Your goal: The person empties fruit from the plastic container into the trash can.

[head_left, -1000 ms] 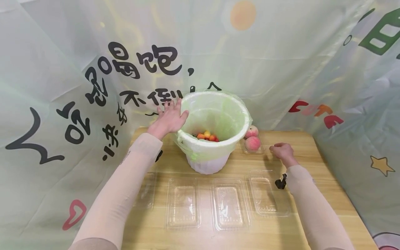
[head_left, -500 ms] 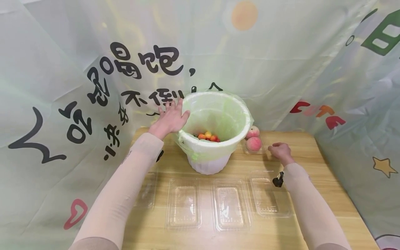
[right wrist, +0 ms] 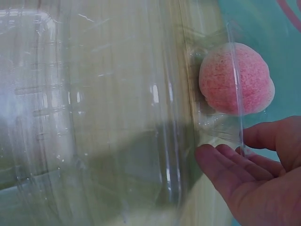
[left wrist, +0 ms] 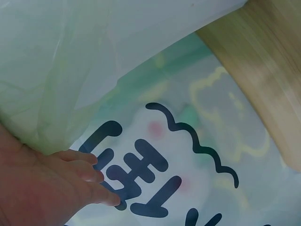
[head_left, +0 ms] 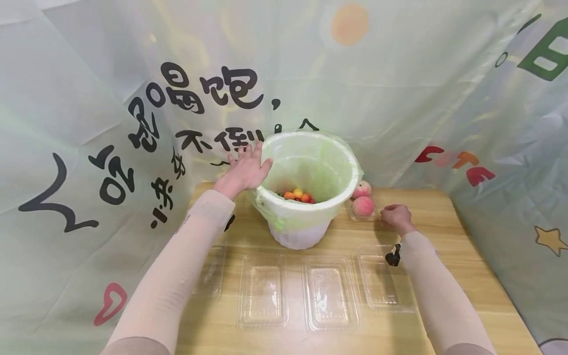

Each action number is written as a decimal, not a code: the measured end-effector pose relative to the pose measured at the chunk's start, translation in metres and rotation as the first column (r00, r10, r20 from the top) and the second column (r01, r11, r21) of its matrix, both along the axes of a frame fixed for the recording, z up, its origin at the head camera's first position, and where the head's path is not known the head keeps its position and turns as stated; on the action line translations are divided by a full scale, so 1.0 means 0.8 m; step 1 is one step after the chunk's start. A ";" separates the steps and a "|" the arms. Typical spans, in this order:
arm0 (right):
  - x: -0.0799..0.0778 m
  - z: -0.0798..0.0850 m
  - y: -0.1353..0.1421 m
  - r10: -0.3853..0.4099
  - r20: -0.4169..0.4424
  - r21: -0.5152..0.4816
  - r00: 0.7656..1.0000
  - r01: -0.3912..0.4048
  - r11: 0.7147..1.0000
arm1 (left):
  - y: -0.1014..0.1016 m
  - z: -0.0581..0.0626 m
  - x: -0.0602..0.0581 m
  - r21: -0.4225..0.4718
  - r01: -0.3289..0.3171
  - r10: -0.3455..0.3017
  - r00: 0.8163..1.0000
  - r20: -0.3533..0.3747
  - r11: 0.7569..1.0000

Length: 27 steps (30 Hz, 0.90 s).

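Observation:
A white bucket (head_left: 298, 239) lined with a pale green plastic bag (head_left: 330, 165) stands at the back of the table. Small orange, yellow and red fruits (head_left: 298, 195) lie in its bottom. My left hand (head_left: 245, 170), fingers spread, rests at the bucket's left rim; the left wrist view has its fingers (left wrist: 87, 176) beside the bag's overhang. Right of the bucket, two pink peaches (head_left: 363, 206) sit in a clear plastic box (head_left: 353, 217). My right hand (head_left: 397, 218) pinches that box's edge, thumb and fingers (right wrist: 225, 172) on either side of it in the right wrist view.
Several clear plastic boxes (head_left: 265, 318) stand in a row in front of the bucket, the rightmost one (head_left: 379, 301) under my right forearm. Printed cloth (head_left: 399, 88) hangs close behind the wooden table (head_left: 297, 340) and along both sides.
My right hand has moved a little left, up to the edge of the peach box. The left hand stays at the bucket's rim. The head view has shifted slightly.

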State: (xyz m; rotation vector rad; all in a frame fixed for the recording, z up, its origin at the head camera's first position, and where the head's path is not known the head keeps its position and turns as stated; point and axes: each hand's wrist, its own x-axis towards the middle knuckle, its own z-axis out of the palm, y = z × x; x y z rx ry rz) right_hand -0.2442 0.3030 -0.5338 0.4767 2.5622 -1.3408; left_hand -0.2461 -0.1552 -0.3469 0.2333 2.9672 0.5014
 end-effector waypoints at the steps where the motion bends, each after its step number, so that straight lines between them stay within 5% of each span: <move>1: -0.001 -0.002 0.000 0.001 -0.008 0.011 1.000 -0.001 1.000 | 0.000 -0.001 0.000 -0.001 -0.001 0.001 1.000 -0.002 1.000; 7: -0.003 -0.013 -0.001 0.002 -0.026 0.120 1.000 0.002 0.993 | 0.001 -0.002 0.001 -0.008 -0.001 0.001 1.000 -0.002 1.000; 19: -0.009 -0.021 -0.009 -0.041 -0.062 0.124 0.997 0.048 0.991 | 0.002 -0.005 0.002 0.012 -0.003 0.003 1.000 0.009 1.000; 24: -0.013 -0.025 -0.013 -0.083 -0.080 0.076 0.993 0.089 0.993 | 0.002 -0.004 0.001 0.000 -0.001 0.001 1.000 -0.004 1.000; 27: -0.016 -0.027 -0.012 -0.107 -0.067 -0.039 0.992 0.105 0.994 | 0.001 -0.004 -0.001 -0.007 -0.001 0.001 1.000 -0.009 1.000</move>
